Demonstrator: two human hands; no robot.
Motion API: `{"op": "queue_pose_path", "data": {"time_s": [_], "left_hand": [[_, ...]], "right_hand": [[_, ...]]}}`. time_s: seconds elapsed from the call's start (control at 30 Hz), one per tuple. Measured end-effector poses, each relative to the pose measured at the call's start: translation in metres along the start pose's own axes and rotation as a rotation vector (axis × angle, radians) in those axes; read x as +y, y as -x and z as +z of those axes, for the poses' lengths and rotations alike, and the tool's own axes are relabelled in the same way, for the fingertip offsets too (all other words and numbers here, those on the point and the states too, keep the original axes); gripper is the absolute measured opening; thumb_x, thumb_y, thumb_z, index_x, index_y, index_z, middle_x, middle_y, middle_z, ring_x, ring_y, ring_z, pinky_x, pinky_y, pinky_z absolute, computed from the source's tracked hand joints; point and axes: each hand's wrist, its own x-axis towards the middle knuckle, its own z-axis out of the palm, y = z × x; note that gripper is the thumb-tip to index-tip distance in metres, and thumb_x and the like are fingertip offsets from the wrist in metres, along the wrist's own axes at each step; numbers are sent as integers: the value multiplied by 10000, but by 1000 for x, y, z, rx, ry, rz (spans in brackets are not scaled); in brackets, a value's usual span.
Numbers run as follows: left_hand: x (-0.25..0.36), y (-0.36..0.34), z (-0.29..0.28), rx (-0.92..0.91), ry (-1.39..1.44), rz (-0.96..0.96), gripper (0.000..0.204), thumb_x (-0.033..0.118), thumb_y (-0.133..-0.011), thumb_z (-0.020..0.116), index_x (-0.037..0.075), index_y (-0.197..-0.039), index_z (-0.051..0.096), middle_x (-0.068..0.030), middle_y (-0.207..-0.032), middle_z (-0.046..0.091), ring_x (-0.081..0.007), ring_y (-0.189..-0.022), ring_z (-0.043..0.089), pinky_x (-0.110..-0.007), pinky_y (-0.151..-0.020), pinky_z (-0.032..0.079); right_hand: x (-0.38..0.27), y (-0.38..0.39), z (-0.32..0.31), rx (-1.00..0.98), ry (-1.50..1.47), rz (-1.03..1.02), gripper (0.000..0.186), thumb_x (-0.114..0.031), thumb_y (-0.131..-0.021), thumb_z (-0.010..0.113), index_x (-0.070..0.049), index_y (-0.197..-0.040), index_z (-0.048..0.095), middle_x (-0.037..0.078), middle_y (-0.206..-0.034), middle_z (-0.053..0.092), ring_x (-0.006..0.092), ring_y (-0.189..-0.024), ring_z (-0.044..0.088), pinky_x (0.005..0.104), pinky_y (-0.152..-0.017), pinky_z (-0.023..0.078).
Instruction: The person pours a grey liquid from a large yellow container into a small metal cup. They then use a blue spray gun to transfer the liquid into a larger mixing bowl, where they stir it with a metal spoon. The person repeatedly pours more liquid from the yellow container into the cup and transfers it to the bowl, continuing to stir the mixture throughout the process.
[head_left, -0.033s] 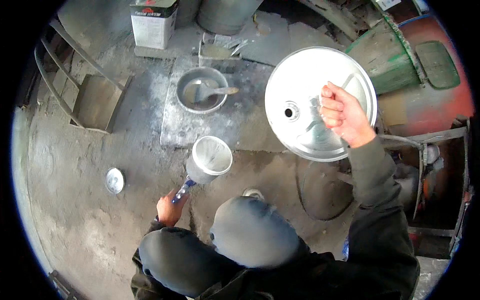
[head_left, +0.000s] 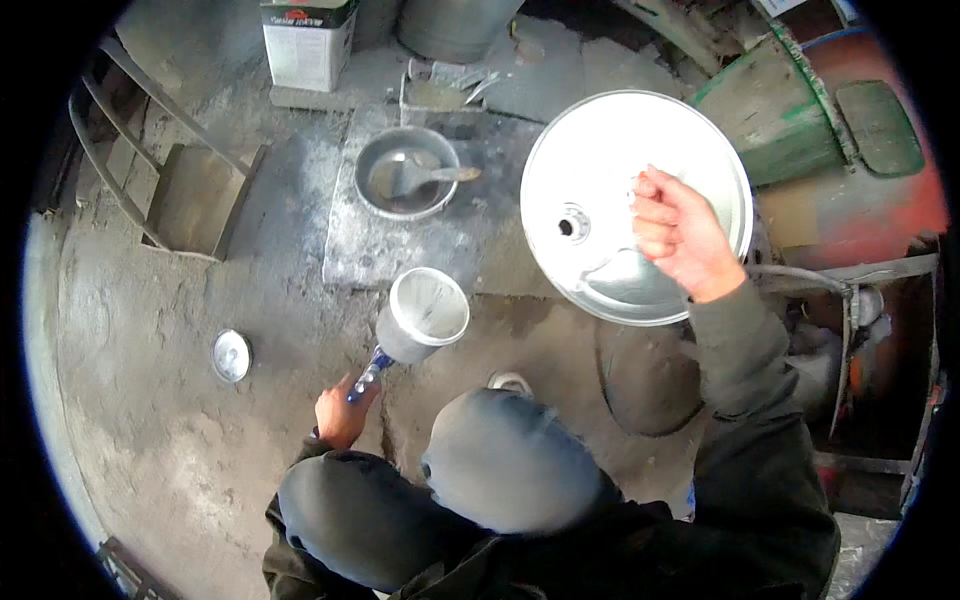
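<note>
- The white tub lies at 1 to 2 o'clock from the left hand, which is the nearer of the 2.
- The blue handle has its long axis from 7 to 1 o'clock, toward this tub; left fingers are wrapped around it.
- The right hand is over the metal drum, whose hole is at 9 o'clock; its fingers are curled, but contact or grip is not clear.

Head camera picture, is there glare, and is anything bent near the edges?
Head view: glare turns much of the round silvery drum top white, partly bleaching the right hand before it; head view: fisheye curvature rounds the scene off into black corners.
</note>
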Motion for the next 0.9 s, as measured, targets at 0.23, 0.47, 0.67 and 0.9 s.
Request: {"op": "queue_pose_path", "data": {"time_s": [0.23, 0.47, 0.67, 0.9], "left_hand": [[4, 19, -4, -41, -41, -75, 421, 493, -883, 643, 76, -835, 611, -205, -746, 663, -432, -735, 637, -520, -627, 478], [3, 24, -6, -77, -178, -90, 390, 461, -882, 644, 74, -849, 614, -197, -725, 661, -428, -724, 644, -522, -631, 476], [-15, 29, 5, -47, -175, -86, 378, 447, -880, 647, 74, -838, 607, -209, -725, 656, -431, -729, 644, -520, -633, 476], [-10, 27, 1, -86, -220, -113, 324, 421, -868, 669, 99, -883, 631, -169, -763, 671, -418, -756, 644, -514, -639, 482]], "right_hand": [[139, -32, 71, 50, 205, -39, 352, -369, -1019, 500, -139, -753, 480, -75, -602, 394, 34, -475, 345, 207, -411, 260], [193, -48, 81, 123, 250, -6, 383, -428, -1020, 479, -112, -805, 502, -61, -639, 394, 40, -556, 349, 216, -503, 272], [206, -54, 81, 129, 305, 16, 430, -454, -1029, 432, -98, -801, 511, -44, -655, 406, 53, -592, 375, 221, -542, 300], [214, -56, 82, 149, 271, -2, 455, -462, -1027, 428, -86, -788, 519, -28, -681, 431, 63, -605, 395, 230, -550, 313]]}}
